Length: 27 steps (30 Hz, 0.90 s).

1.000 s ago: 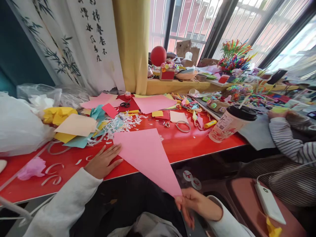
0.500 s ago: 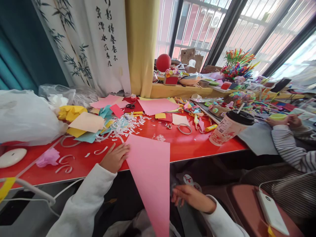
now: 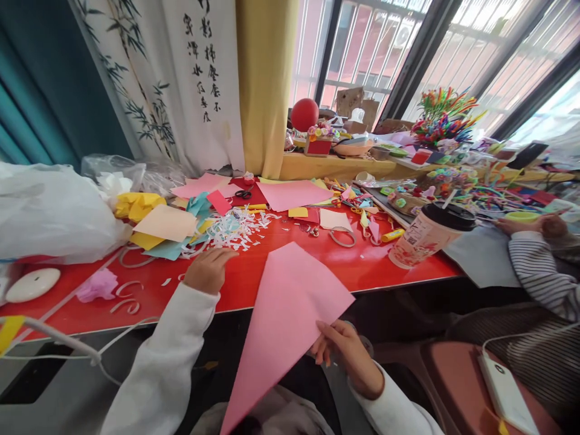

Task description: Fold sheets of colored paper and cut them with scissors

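Observation:
A large sheet of pink paper (image 3: 290, 308), tapered towards me, hangs slantwise over the table's front edge and my lap. My right hand (image 3: 347, 353) pinches its right edge, thumb on top and fingers beneath. My left hand (image 3: 207, 270) hovers by the table's front edge, apart from the sheet. It holds nothing, and its fingers are stretched out, partly hidden behind one another. Just beyond that hand lies a heap of white paper shreds (image 3: 240, 228), next to a pale peach sheet (image 3: 167, 223).
On the red table (image 3: 254, 272), a lidded paper cup (image 3: 423, 238) stands to the right near the front edge. A white plastic bag (image 3: 54, 211) fills the left side. Black scissors (image 3: 243, 194) lie at the back. Another person's striped sleeve (image 3: 537, 260) is at far right.
The pink sheet has swung round, its far end moving right and its near tip left. My right hand has taken hold of its edge. My left hand has let go and moved back.

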Motion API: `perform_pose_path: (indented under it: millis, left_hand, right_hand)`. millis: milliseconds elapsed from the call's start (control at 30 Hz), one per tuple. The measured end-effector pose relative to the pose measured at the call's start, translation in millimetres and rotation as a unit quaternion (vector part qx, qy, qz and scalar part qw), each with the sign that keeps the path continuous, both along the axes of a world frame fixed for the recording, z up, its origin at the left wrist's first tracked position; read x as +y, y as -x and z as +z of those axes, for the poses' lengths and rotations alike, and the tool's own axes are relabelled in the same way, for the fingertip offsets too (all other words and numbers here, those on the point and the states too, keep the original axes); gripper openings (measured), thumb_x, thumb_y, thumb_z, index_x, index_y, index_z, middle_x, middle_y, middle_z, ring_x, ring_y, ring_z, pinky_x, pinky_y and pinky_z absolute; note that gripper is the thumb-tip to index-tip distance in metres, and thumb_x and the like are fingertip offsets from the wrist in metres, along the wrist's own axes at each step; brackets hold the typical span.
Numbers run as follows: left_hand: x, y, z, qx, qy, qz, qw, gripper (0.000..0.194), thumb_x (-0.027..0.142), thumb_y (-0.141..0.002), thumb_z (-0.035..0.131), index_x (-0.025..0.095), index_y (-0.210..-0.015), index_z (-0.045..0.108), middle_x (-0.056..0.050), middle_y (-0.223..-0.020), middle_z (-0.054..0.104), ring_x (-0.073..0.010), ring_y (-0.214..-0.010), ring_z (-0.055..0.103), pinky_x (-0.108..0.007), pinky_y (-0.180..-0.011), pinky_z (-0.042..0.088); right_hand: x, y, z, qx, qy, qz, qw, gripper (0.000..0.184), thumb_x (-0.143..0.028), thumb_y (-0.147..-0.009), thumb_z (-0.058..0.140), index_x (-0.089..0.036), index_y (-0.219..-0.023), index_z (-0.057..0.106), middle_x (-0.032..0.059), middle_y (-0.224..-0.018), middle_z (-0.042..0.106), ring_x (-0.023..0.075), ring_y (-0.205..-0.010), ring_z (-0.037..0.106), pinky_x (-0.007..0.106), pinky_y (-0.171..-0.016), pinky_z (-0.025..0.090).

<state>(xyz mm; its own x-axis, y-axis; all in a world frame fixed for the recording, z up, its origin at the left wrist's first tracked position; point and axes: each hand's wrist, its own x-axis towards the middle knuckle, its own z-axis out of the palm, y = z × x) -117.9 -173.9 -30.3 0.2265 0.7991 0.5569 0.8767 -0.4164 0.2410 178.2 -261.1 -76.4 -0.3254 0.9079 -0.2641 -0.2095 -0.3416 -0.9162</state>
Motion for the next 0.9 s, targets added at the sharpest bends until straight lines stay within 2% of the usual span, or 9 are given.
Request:
perform_pose_path:
  millis: [67,133,233,367,500,533,633,800,900]
  left_hand:
    - [-35,-2,7.6,-0.095,0.051,-0.018,0.994,0.035,0.024,-0.086,0.033,0.016,-0.105,0.062,-0.009,-0.103,0.066,-0.0184,-0.095,0.06,-0.031,-0.086,0.045]
    - [-76,0,5.6,-0.13,0.268,-0.073,0.952,0.033,0.039,-0.086,0.039,0.019,-0.099,0.062,-0.004,-0.081,0.069,-0.0136,-0.069,0.063,-0.022,-0.065,0.048]
    - [-124,15,-19.3,-0.161,0.562,-0.161,0.795,0.055,0.061,-0.081,0.033,0.016,-0.067,0.06,-0.003,-0.054,0.062,-0.0111,-0.043,0.054,-0.019,-0.041,0.039]
    - [-142,33,-72.7,-0.246,0.672,-0.214,0.665,0.066,0.074,-0.071,0.035,0.013,-0.064,0.06,0.0,-0.036,0.048,-0.0079,-0.028,0.039,-0.018,-0.032,0.031]
    - [-133,-2,-105.7,-0.375,0.659,-0.353,0.548,0.081,0.073,-0.053,0.06,0.015,-0.109,0.056,-0.004,-0.062,0.064,-0.0069,-0.035,0.046,-0.017,-0.035,0.034]
    - [-130,-19,-107.2,-0.432,0.627,-0.344,0.55,0.082,0.073,-0.051,0.06,0.015,-0.11,0.055,-0.006,-0.07,0.066,-0.0069,-0.035,0.048,-0.017,-0.035,0.034]
    - [-123,-67,-98.3,-0.593,0.463,-0.145,0.643,0.065,0.07,-0.073,0.04,0.01,-0.082,0.063,-0.008,-0.068,0.064,-0.005,-0.034,0.049,-0.016,-0.035,0.032]
    - [-111,-96,-71.9,-0.684,0.417,-0.07,0.594,0.07,0.069,-0.07,0.043,0.01,-0.104,0.057,-0.003,-0.054,0.062,-0.0114,-0.029,0.049,-0.019,-0.03,0.03]
    - [-98,-96,-63.9,-0.699,0.401,0.005,0.591,0.066,0.068,-0.071,0.045,0.008,-0.093,0.062,0.0,-0.045,0.057,-0.0089,-0.027,0.044,-0.018,-0.029,0.026]
  right_hand:
    - [-2,-4,2.1,0.006,0.008,-0.033,0.999,0.043,-0.049,-0.072,0.063,-0.008,-0.059,0.061,0.0074,-0.051,0.064,0.0112,-0.037,0.058,0.015,-0.032,0.041]
    - [-4,-4,1.3,0.02,0.029,-0.054,0.998,0.043,-0.051,-0.07,0.063,-0.008,-0.061,0.062,0.0091,-0.06,0.067,0.012,-0.038,0.059,0.016,-0.031,0.042]
    - [-3,6,-1.5,0.037,0.059,-0.058,0.996,0.042,-0.049,-0.07,0.064,-0.008,-0.061,0.061,0.0083,-0.06,0.066,0.0114,-0.038,0.059,0.016,-0.031,0.042]
    - [0,28,1.2,0.059,0.075,-0.093,0.991,0.035,-0.042,-0.071,0.067,-0.011,-0.059,0.056,0.0013,-0.042,0.057,0.0103,-0.037,0.056,0.014,-0.032,0.041]
    - [0,48,6.2,0.081,0.058,-0.108,0.989,0.032,-0.043,-0.072,0.065,-0.012,-0.07,0.057,0.0018,-0.05,0.06,0.0146,-0.048,0.061,0.017,-0.032,0.043]
    - [-1,52,6.4,0.079,0.055,-0.091,0.991,0.034,-0.045,-0.072,0.064,-0.011,-0.07,0.058,0.0032,-0.053,0.061,0.0148,-0.048,0.062,0.018,-0.032,0.044]
    - [-4,62,4.7,0.067,0.059,-0.028,0.996,0.043,-0.052,-0.074,0.058,-0.009,-0.065,0.059,0.0049,-0.053,0.062,0.0115,-0.038,0.057,0.018,-0.031,0.042]
    - [-4,75,-0.9,0.047,0.038,0.01,0.998,0.042,-0.051,-0.076,0.057,-0.012,-0.057,0.055,-0.0022,-0.037,0.051,0.0049,-0.025,0.041,0.014,-0.026,0.03]
    - [-6,79,-1.9,0.018,0.004,0.063,0.998,0.044,-0.052,-0.076,0.056,-0.014,-0.055,0.053,-0.0034,-0.037,0.049,0.0043,-0.025,0.039,0.014,-0.027,0.027]
